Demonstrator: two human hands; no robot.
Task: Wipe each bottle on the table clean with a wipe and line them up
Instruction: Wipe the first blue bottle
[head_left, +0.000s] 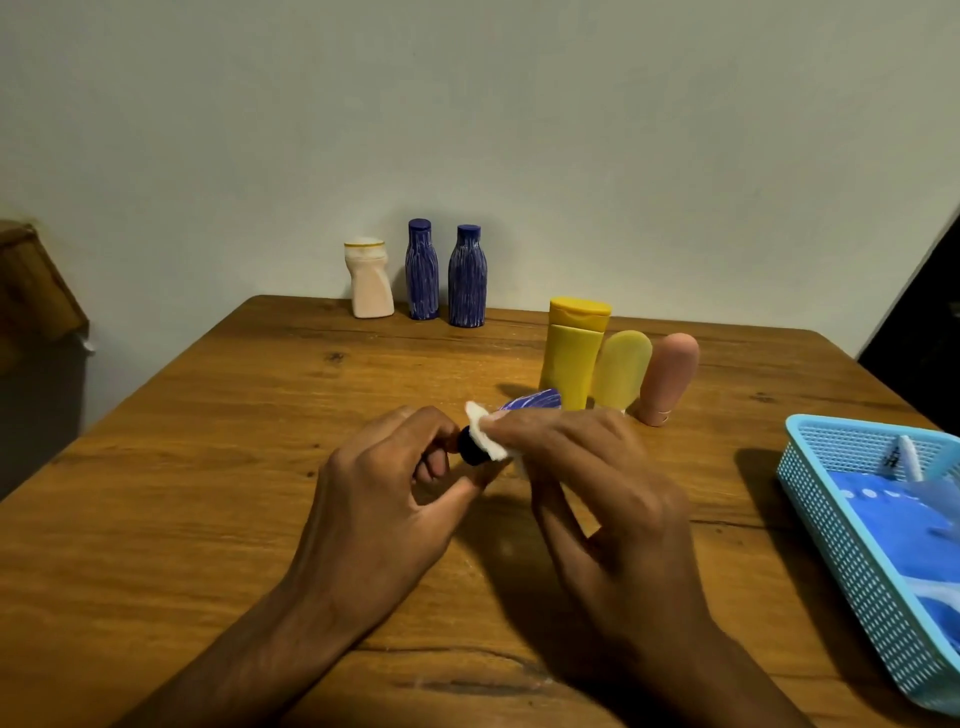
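The wooden counter (260, 415) carries everything. At its four o'clock edge sits a blue basket (831, 545), cut off by the frame, with a blue pack inside that I take to be the wipes, though its print is too blurred to read. At twelve o'clock, against the wall, three bottles stand upright in a row: a white bottle (370, 280) and two blue striped bottles (422, 270) (467, 278), which look like the finished line. At two o'clock a yellow bottle (571, 353), a pale yellow tube (621, 369) and a pink tube (667, 376) stand bunched together, probably still to be wiped. At centre, a third blue striped bottle (532, 402) lies tilted, held off the counter; the left hand (379, 499) has a grip pinching its dark cap (470, 447), while the right hand (597, 488) grips a white wipe (485, 431) against the neck. Most of that bottle's body is hidden behind the right hand.
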